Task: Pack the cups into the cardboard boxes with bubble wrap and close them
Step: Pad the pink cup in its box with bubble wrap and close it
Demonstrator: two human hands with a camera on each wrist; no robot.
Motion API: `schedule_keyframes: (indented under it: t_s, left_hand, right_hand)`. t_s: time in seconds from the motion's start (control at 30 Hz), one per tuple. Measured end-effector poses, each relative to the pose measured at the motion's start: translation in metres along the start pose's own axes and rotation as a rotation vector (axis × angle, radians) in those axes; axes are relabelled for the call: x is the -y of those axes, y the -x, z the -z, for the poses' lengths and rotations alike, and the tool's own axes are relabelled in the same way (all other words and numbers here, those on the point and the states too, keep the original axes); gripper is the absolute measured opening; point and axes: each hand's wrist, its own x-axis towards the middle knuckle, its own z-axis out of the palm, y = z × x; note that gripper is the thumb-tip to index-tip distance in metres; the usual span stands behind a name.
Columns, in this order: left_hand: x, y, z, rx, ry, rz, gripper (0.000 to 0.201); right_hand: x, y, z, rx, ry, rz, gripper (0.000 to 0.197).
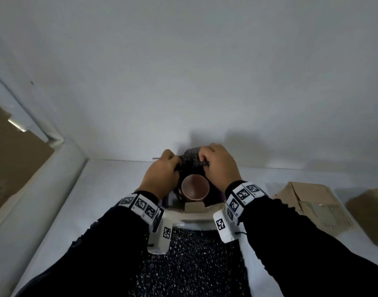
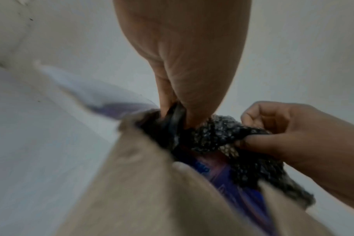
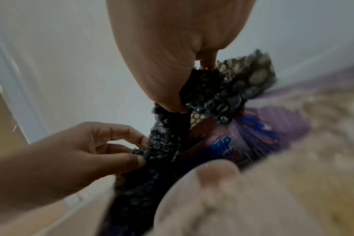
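A cup (image 1: 195, 187) with a blue and purple print (image 2: 212, 174) stands in an open cardboard box (image 1: 194, 207) at the table's middle, its round brownish end facing me. Black bubble wrap (image 1: 191, 156) is bunched over the cup's far side. My left hand (image 1: 173, 166) pinches the wrap's left part (image 2: 172, 121) between thumb and fingers. On the right part (image 3: 222, 95) my right hand (image 1: 205, 159) has the same pinching hold. The two hands are close together above the box. Most of the box is hidden by my wrists.
A second sheet of black bubble wrap (image 1: 190, 264) lies on the table between my forearms. Two shut cardboard boxes (image 1: 312, 209) (image 1: 370, 213) sit at the right. Flat cardboard (image 1: 12, 146) leans at the far left. A white wall rises right behind the box.
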Motion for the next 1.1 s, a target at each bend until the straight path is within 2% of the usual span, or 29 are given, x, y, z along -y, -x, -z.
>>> schedule_keyframes:
  t_s: [0.07,0.17,0.23,0.3,0.37,0.43,0.5,0.57,0.63,0.7,0.83,0.9,1.0,1.1]
  left_hand:
    - [0.001,0.003,-0.011,0.076,-0.097,-0.023,0.021]
    - [-0.003,0.006,-0.021,0.13,-0.405,-0.069,0.022]
    - [-0.005,0.009,-0.026,0.182,-0.59,-0.1,0.025]
    - [-0.005,0.012,-0.03,0.171,-0.638,-0.078,0.022]
    - [0.0,0.01,-0.033,0.092,-0.599,-0.051,0.016]
    - [0.005,0.007,-0.034,0.01,-0.561,-0.084,0.026]
    - [0.007,0.001,-0.035,-0.005,-0.505,-0.142,0.048]
    - [0.008,-0.001,-0.035,0.017,-0.464,-0.211,0.058]
    - [0.009,0.0,-0.037,0.074,-0.464,-0.227,0.06]
    - [0.01,0.001,-0.041,0.101,-0.462,-0.216,0.061]
    - [0.012,0.001,-0.041,0.14,-0.461,-0.204,0.038]
    - [0.014,0.002,-0.041,0.157,-0.458,-0.203,0.031]
    - [0.013,0.004,-0.04,0.149,-0.486,-0.186,0.042]
    - [0.008,0.004,-0.037,0.123,-0.505,-0.154,0.06]
  right_hand:
    - [0.0,-0.001,-0.012,0.091,0.089,0.013,0.021]
    - [0.002,-0.002,-0.023,0.24,0.183,-0.019,0.012]
    - [0.003,-0.002,-0.026,0.367,0.189,-0.05,0.02]
    - [0.004,-0.003,-0.025,0.479,0.192,-0.057,0.028]
    - [0.001,-0.007,-0.023,0.545,0.192,-0.037,0.03]
    - [-0.002,-0.01,-0.019,0.518,0.251,0.045,0.025]
    - [-0.005,-0.01,-0.016,0.39,0.442,0.137,0.023]
    - [-0.006,-0.008,-0.013,0.342,0.579,0.074,0.043]
    - [-0.007,-0.007,-0.013,0.36,0.618,0.021,0.054]
    - [-0.006,-0.009,-0.016,0.365,0.592,0.038,0.047]
    - [0.002,-0.011,-0.022,0.367,0.411,0.068,0.036]
    - [0.002,-0.012,-0.022,0.315,0.417,0.087,0.031]
    - [-0.006,-0.01,-0.021,0.329,0.545,0.089,0.028]
    - [-0.014,-0.001,-0.025,0.409,0.595,0.091,0.043]
